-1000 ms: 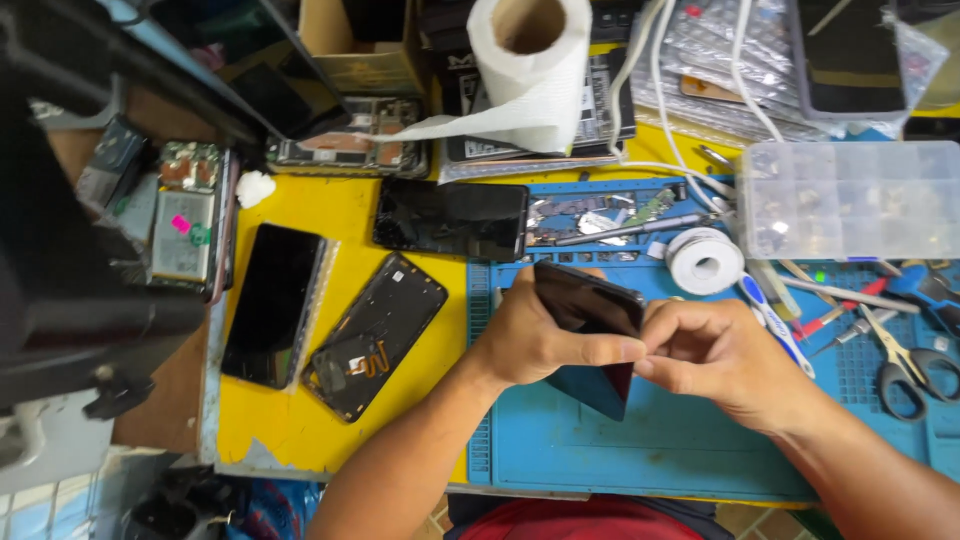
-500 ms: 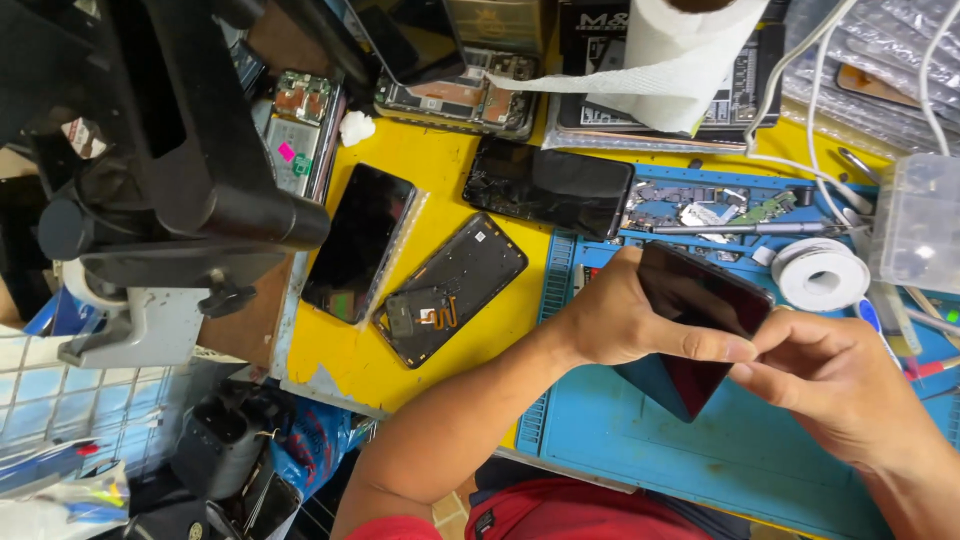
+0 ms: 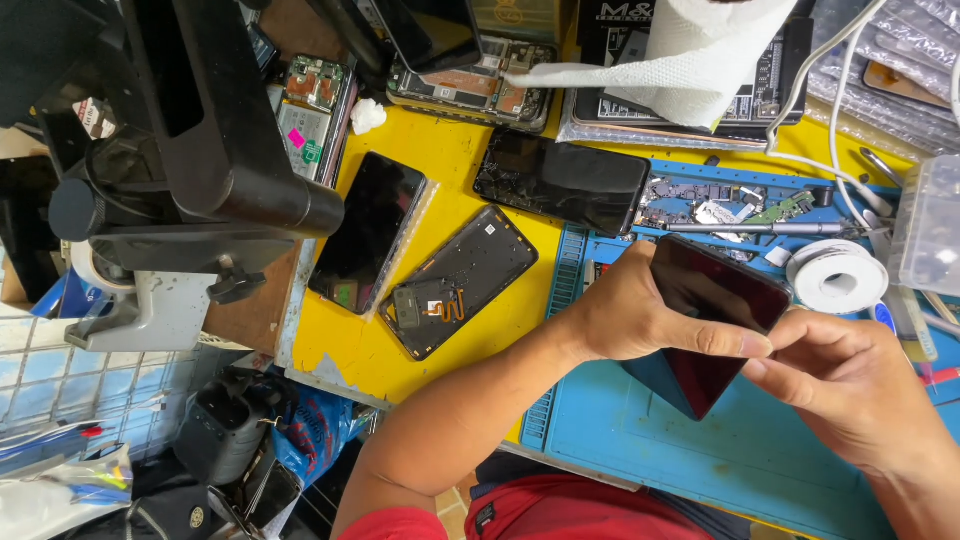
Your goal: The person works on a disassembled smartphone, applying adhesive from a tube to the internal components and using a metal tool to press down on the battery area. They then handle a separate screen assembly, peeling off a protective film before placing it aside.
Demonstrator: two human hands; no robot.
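Note:
Both hands hold a dark phone screen panel (image 3: 715,300) with a reddish sheen, tilted above the blue work mat (image 3: 700,450). My left hand (image 3: 640,315) grips its left edge, thumb laid across the glass. My right hand (image 3: 840,385) pinches its right lower edge with fingertips next to the left thumb. The panel's lower corner points down toward the mat.
On the yellow bench (image 3: 470,165) lie a dark phone (image 3: 365,230), an opened phone back with a flex cable (image 3: 455,280) and a cracked screen (image 3: 560,180). A paper roll (image 3: 700,50), tape roll (image 3: 835,275), parts tray (image 3: 720,200) and black microscope stand (image 3: 190,150) surround them.
The view has swung left and down, bringing the black stand and floor clutter into sight. Both hands keep holding the panel in about the same pose.

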